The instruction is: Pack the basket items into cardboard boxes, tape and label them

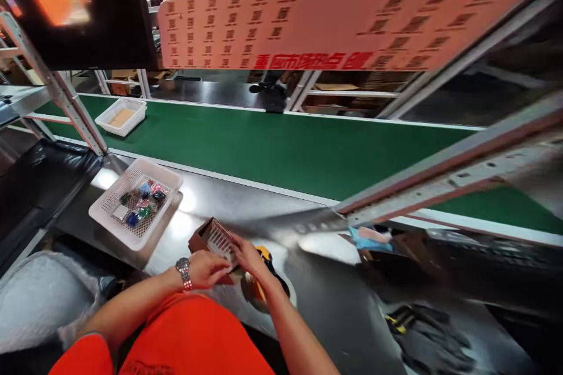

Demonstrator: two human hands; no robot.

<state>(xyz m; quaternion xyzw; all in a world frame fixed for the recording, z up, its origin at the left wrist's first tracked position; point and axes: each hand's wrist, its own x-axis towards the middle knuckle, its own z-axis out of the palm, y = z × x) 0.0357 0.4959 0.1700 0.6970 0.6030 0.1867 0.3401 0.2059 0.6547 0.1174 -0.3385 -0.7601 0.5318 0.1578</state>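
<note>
A small brown cardboard box (199,238) is held low in front of my body, with its top open. Inside it shows a white slotted piece (219,240), whose kind I cannot make out. My left hand (206,269), with a metal watch at the wrist, is closed on the near side of the box, its fingers over the opening. On the far right side, my right hand (247,256) grips the box edge. The box and the hands themselves hide some of the fingertips. Partly behind my right forearm lies a yellow-and-black object (265,255) on the metal table.
A white perforated basket (102,211) with several small bagged items stands left on the metal table (343,299). Beyond runs a green conveyor belt (264,140) carrying another white basket (139,112). A slanted metal post (440,179) rises at right; bubble-wrapped material (44,299) sits at left.
</note>
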